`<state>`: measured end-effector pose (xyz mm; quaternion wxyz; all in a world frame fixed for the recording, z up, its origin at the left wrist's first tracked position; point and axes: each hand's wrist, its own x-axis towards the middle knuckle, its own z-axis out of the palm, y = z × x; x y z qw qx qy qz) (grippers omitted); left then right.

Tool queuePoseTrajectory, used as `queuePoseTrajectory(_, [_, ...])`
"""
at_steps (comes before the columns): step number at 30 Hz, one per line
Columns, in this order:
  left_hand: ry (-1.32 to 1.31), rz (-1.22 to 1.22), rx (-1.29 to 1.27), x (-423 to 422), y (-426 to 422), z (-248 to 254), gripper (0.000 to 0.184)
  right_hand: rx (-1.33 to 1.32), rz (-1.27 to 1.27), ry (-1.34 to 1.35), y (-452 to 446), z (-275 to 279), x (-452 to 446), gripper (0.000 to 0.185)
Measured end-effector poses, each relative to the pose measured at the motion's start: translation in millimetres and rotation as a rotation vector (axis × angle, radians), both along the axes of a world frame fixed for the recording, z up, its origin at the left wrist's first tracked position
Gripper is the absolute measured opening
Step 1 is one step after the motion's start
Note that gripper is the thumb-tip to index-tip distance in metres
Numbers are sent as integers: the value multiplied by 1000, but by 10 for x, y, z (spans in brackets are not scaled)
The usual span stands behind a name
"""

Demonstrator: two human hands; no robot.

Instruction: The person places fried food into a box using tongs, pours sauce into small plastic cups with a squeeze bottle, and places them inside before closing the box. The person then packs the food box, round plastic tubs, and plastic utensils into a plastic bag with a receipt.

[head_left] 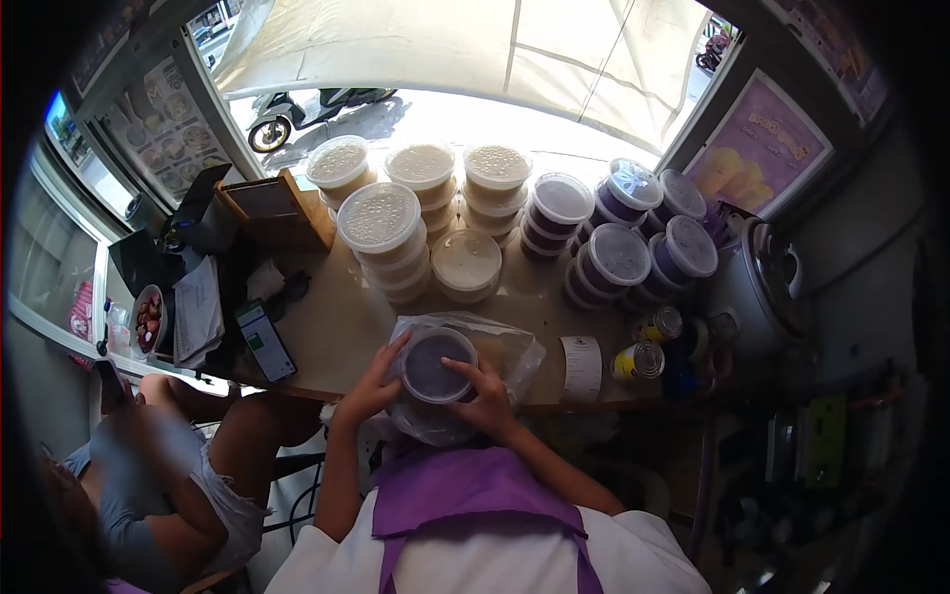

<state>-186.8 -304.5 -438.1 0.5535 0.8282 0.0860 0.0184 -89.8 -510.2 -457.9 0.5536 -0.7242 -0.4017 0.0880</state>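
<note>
A round lidded tub with purple contents (438,366) is between my two hands at the counter's front edge. My left hand (372,384) presses against its left side with fingers spread along the rim. On the right side, my right hand (482,398) grips the tub, a finger resting over the lid. Under and around the tub lies a clear plastic bag (515,348). Just behind the bag stands a tub with pale contents (466,263). To the right of the bag, a printed paper slip (581,368) lies on the counter.
Stacked pale tubs (382,223) and purple tubs (618,255) line the back. Cans (638,362) and a rice cooker (757,287) stand right. A phone (265,342), papers (199,312) and a bowl (150,319) are left. Another person (158,475) sits at lower left.
</note>
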Motion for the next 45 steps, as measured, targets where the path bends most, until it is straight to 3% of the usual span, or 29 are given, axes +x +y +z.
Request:
queuePoseTrajectory(3, [-2, 12, 11, -10, 77, -168, 75, 129, 81, 228, -244, 251, 57, 61])
queuePoseTrajectory(6, [-1, 40, 80, -15, 113, -254, 73, 183, 106, 103, -657, 833, 213, 65])
queuePoseTrajectory(7, [-11, 45, 112, -20, 134, -320, 73, 266, 52, 142, -804, 889, 337, 67])
queuePoseTrajectory(9, [-4, 40, 141, -55, 126, -370, 72, 229, -230, -97, -1066, 1094, 588, 69])
queuePoseTrajectory(10, [4, 30, 141, -49, 122, -325, 72, 105, -451, -383, -1094, 1263, 728, 68])
queuePoseTrajectory(12, [10, 13, 145, -49, 115, -272, 72, 342, -583, -240, -928, 1462, 1071, 62])
queuePoseTrajectory(17, [16, 30, 122, -134, 150, -282, 71, -12, -893, -539, -871, 928, 1936, 53])
queuePoseTrajectory(20, [32, 32, 70, -228, 183, -226, 69, 2, -972, -471, -897, 636, 2073, 54])
queuePoseTrajectory(21, [32, 40, 68, -257, 192, -235, 69, -8, -945, -455, -895, 614, 2036, 58])
queuePoseTrajectory(24, [35, 54, 73, -341, 208, -279, 68, -32, -1251, -692, -540, 889, 1452, 57])
queuePoseTrajectory(25, [27, 62, 81, -347, 202, -280, 68, 22, -1180, -719, -507, 742, 1324, 59])
queuePoseTrajectory(27, [11, 63, 99, -329, 207, -270, 69, 3, -802, -599, -233, 399, 1100, 62])
queuePoseTrajectory(29, [17, 34, 114, -338, 196, -262, 70, -207, -424, -390, 145, 384, 1026, 66])
queuePoseTrajectory(31, [-7, -6, 157, -361, 167, -289, 70, -185, -339, -379, 427, -5, 1259, 67])
queuePoseTrajectory(35, [66, -90, 155, -345, 108, -196, 70, -62, -305, -82, 745, -400, 1478, 68])
queuePoseTrajectory(37, [-21, -77, 214, -346, 86, -271, 70, -96, -398, 40, 709, -208, 1351, 67])
queuePoseTrajectory(41, [-42, -58, 221, -296, 80, -198, 70, 236, -487, 56, 205, 189, 914, 67])
queuePoseTrajectory(44, [33, -74, 146, -238, 72, -162, 70, 398, -444, 132, -40, 527, 453, 68])
queuePoseTrajectory(45, [13, -54, 131, -211, 60, -128, 69, 531, -298, 344, 21, 703, 249, 69])
